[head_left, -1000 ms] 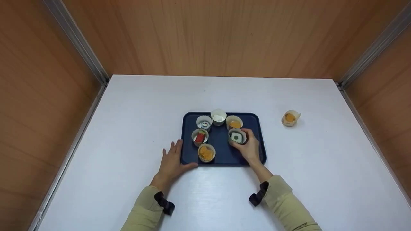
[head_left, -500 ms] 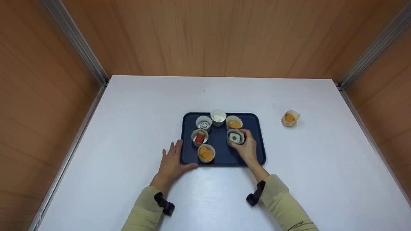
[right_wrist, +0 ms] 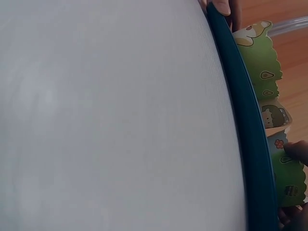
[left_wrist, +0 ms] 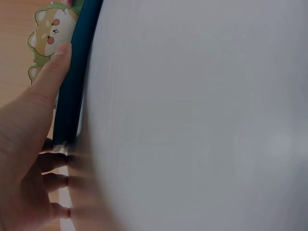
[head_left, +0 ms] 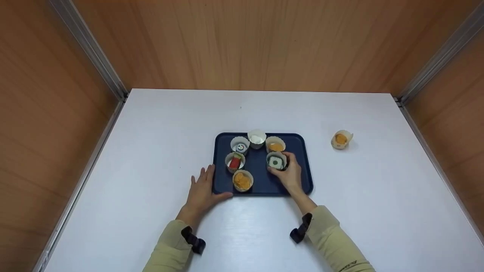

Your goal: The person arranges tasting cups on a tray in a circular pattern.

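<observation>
A dark blue tray [head_left: 264, 185] lies on the white table with several paper cake cups on it. My right hand [head_left: 292, 175] grips a green paper cup [head_left: 275, 161], thumb on its near side and fingers on its far right side. That cup holds a pale green square piece with a dark centre. At the tray's near left corner rests my left hand [head_left: 202, 192], fingers spread along the left edge and thumb on the front edge. In the right wrist view, the gripped green cup [right_wrist: 288, 180] shows beyond the tray's rim, with part of the right hand at the frame's edge.
A cup with a red piece [head_left: 235, 162] and one with orange filling [head_left: 242, 181] stand on the tray's left side. Behind them are a blue-white cup [head_left: 240, 145], a white cup [head_left: 257, 138] and another orange one [head_left: 275, 144]. One cup [head_left: 341, 139] stands on the table at right.
My right hand has shifted slightly to the left with the green cup, which now stands just in front of the back right orange cup. The left hand has stayed in place.
</observation>
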`<state>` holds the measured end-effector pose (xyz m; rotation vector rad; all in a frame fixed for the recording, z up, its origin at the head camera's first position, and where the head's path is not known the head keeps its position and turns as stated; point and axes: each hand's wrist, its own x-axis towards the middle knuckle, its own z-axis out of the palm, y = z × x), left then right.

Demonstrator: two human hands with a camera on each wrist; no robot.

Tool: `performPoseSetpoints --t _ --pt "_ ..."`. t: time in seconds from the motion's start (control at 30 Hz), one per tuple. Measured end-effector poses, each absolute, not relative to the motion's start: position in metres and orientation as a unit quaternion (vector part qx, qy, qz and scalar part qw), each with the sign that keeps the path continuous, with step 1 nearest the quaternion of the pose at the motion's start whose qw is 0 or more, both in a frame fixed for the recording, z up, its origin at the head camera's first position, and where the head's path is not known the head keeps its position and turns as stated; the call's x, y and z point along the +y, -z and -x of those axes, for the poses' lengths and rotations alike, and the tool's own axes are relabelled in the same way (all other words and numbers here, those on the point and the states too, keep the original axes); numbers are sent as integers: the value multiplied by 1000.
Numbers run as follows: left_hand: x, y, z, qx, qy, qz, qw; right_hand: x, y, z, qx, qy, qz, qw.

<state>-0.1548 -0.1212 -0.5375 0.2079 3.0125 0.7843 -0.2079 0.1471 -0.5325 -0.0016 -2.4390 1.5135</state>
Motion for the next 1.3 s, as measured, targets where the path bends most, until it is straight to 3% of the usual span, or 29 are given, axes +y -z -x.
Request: performPoseSetpoints --t 0.5,1.3 --pt "-120 538 155 964 -256 -73 -1 163 527 200 -833 -543 -11 106" --pt "-121 538 156 967 -243 -72 4 213 517 197 -842 -522 -5 137"
